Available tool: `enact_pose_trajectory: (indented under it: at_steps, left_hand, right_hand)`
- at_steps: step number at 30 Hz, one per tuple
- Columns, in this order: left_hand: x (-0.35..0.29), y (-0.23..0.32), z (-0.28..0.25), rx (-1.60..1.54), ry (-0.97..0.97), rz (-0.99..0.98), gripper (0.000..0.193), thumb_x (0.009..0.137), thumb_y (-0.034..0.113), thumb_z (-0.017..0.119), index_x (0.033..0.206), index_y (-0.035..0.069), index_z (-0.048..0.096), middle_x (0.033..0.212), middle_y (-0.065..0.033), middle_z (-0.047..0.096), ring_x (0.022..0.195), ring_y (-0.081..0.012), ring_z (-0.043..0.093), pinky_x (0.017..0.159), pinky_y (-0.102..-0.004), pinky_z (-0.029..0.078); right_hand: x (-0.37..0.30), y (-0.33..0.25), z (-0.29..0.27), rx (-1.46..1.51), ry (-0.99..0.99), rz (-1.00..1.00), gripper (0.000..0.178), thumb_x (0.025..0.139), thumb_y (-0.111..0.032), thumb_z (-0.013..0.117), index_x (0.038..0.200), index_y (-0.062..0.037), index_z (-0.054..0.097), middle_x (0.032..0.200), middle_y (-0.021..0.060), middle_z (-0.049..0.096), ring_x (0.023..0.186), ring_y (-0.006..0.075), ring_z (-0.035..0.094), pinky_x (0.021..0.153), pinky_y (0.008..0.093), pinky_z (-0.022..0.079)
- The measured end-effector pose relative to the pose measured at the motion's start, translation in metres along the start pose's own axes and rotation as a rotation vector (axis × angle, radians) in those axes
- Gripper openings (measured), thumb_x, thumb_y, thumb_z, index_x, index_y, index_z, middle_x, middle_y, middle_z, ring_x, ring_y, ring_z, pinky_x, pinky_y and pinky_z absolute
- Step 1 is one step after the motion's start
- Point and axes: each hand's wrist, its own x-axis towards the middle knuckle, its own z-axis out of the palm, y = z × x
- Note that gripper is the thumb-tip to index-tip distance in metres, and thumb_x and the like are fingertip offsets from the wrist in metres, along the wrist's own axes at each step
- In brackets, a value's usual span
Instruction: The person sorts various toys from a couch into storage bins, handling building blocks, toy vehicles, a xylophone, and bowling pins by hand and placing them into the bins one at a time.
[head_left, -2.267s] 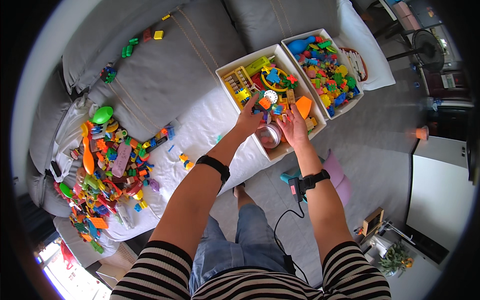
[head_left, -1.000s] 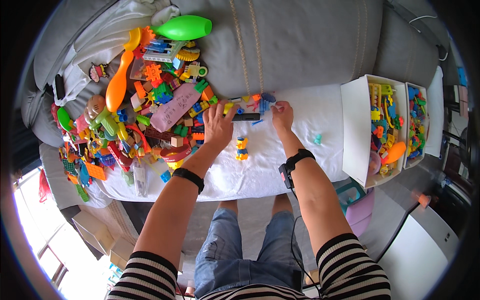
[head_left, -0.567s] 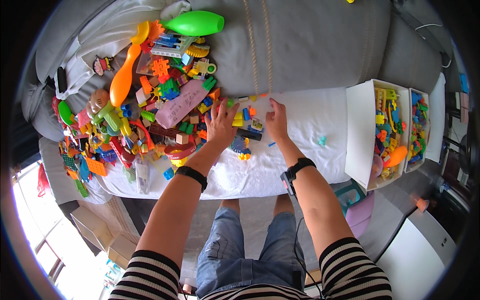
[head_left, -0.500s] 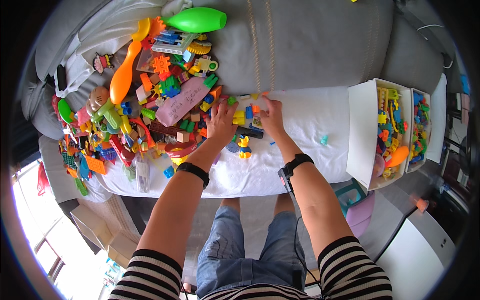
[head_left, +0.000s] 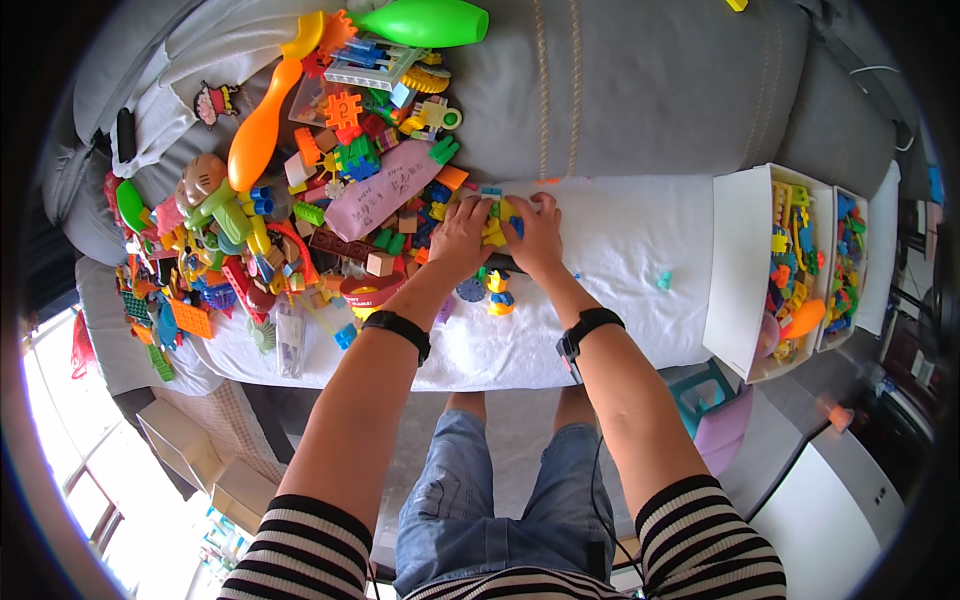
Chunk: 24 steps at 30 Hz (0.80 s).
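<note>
My left hand (head_left: 461, 240) rests at the right edge of a heap of toys, palm down with its fingers apart. Close beside it, my right hand (head_left: 537, 238) curves its spread fingers against a small cluster of yellow toy blocks (head_left: 494, 236) lying between the hands. A blue block (head_left: 517, 228) shows by the right fingertips; what lies under the palms is hidden. Just below the hands stands a small yellow and blue toy figure (head_left: 499, 292), with a dark grey disc (head_left: 470, 289) to its left.
The heap, with an orange bowling pin (head_left: 262, 130), a green pin (head_left: 425, 22) and a pink written sheet (head_left: 380, 190), covers the left side. White boxes of toys (head_left: 738, 270) stand at the right. A teal piece (head_left: 664, 281) lies on the white cloth (head_left: 630, 330).
My right hand has moved left toward my left hand and now reaches over the blocks. My left hand has slid slightly right. The whole view has shifted a little.
</note>
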Motion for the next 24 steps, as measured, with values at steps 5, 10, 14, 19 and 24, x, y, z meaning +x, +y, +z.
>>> enact_pose_trajectory:
  at_steps: [5,10,14,19,24]
  left_hand:
    - [-0.025,-0.003,-0.002,-0.072,-0.005,-0.037,0.076,0.067,0.008,0.078,0.134,0.015,0.044,0.128,-0.0111,0.046,0.122,-0.0350,0.046,0.094,-0.0418,0.049]
    - [-0.004,-0.002,0.005,-0.056,0.043,-0.009,0.064,0.068,0.006,0.075,0.128,0.014,0.051,0.118,-0.0118,0.051,0.116,-0.0342,0.052,0.090,-0.0423,0.051]
    - [0.003,-0.022,0.014,-0.283,0.044,-0.102,0.046,0.077,0.010,0.068,0.121,0.012,0.059,0.104,-0.0130,0.060,0.100,-0.0320,0.061,0.085,-0.0382,0.051]
    - [-0.014,-0.022,0.013,-0.747,0.040,-0.309,0.040,0.088,0.016,0.056,0.128,0.013,0.057,0.101,-0.0132,0.065,0.090,-0.0179,0.062,0.079,-0.0283,0.049]
    - [-0.025,-0.011,0.011,-0.997,-0.122,-0.434,0.042,0.096,0.010,0.046,0.138,0.013,0.048,0.119,-0.0122,0.062,0.096,-0.0178,0.062,0.071,-0.0279,0.052]
  right_hand:
    - [-0.028,-0.002,-0.009,0.041,-0.084,-0.034,0.050,0.070,-0.015,0.077,0.117,-0.0178,0.060,0.126,0.0094,0.043,0.114,0.0306,0.046,0.090,0.0402,0.048]
    - [-0.002,0.006,-0.003,-0.034,-0.120,-0.006,0.045,0.070,-0.007,0.075,0.113,-0.0145,0.062,0.115,0.0110,0.053,0.106,0.0324,0.053,0.089,0.0391,0.049]
    - [-0.001,0.016,-0.007,0.268,-0.093,0.017,0.035,0.072,0.001,0.071,0.105,-0.0095,0.066,0.096,0.0133,0.064,0.093,0.0348,0.062,0.084,0.0379,0.051]
    - [-0.014,0.003,-0.040,0.673,-0.230,0.400,0.028,0.077,-0.001,0.068,0.104,-0.0049,0.066,0.095,0.0136,0.068,0.083,0.0252,0.066,0.075,0.0325,0.052]
    - [-0.028,0.021,-0.061,0.991,-0.176,0.453,0.025,0.082,-0.007,0.069,0.107,-0.0032,0.065,0.095,0.0065,0.067,0.083,0.0131,0.063,0.071,0.0268,0.055]
